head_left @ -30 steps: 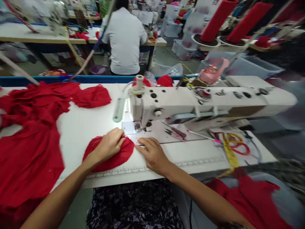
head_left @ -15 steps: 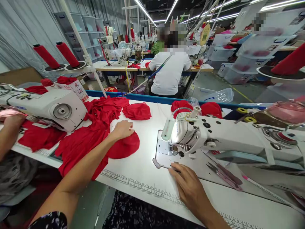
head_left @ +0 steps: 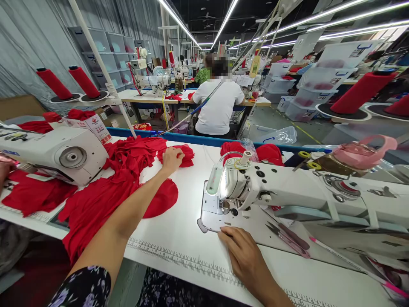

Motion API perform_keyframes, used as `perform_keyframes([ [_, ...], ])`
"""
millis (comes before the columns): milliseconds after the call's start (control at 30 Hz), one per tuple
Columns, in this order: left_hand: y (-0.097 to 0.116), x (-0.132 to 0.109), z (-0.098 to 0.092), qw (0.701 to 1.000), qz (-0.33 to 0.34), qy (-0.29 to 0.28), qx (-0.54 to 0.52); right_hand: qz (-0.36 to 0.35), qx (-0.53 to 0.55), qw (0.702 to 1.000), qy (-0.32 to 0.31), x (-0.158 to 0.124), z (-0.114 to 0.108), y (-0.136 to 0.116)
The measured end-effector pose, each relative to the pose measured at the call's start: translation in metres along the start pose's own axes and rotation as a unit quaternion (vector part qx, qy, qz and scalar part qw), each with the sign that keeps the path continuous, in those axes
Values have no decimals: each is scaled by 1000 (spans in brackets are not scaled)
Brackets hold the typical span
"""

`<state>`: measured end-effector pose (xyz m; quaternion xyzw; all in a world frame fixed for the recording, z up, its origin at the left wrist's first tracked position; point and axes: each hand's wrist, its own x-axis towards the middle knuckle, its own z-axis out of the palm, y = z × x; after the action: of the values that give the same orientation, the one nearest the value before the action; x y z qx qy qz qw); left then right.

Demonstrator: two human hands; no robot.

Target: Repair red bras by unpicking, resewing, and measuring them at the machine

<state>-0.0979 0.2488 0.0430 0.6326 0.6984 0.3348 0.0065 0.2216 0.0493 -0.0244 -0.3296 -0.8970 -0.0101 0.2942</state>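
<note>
My left hand (head_left: pixel 171 159) reaches across the white table to a small pile of red fabric pieces (head_left: pixel 188 155). Its fingers are bent together on the near side of that pile, and the fingertips are partly hidden. Below the left wrist lies a rounded red fabric piece (head_left: pixel 162 198), with a large heap of red fabric (head_left: pixel 105 200) to its left. My right hand (head_left: pixel 244 251) rests palm down on the table, fingers stretched and slightly bent, by the front edge of the needle plate (head_left: pixel 212 217). Above it stands a white sewing machine (head_left: pixel 281 181).
Pink-handled scissors (head_left: pixel 292 241) and a pink-tipped pen (head_left: pixel 348 258) lie right of my right hand. A printed ruler (head_left: pixel 191 262) runs along the table's front edge. At left are another sewing machine (head_left: pixel 64 151) and someone's hand (head_left: pixel 4 168). A person in white (head_left: pixel 215 106) sits ahead.
My left hand has moved away from me, off the rounded red piece and onto the small red pile behind it. The right hand stays by the needle plate. The camera view has shifted slightly.
</note>
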Motion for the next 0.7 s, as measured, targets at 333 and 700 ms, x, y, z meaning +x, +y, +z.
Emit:
perform_keyframes([
  [333, 43, -35, -114, 982, -8, 59, -180, -1, 0, 1000, 24, 5, -4, -4],
  [700, 35, -194, -189, 857, -92, -394, -318, -56, 135, 987, -69, 63, 14, -43],
])
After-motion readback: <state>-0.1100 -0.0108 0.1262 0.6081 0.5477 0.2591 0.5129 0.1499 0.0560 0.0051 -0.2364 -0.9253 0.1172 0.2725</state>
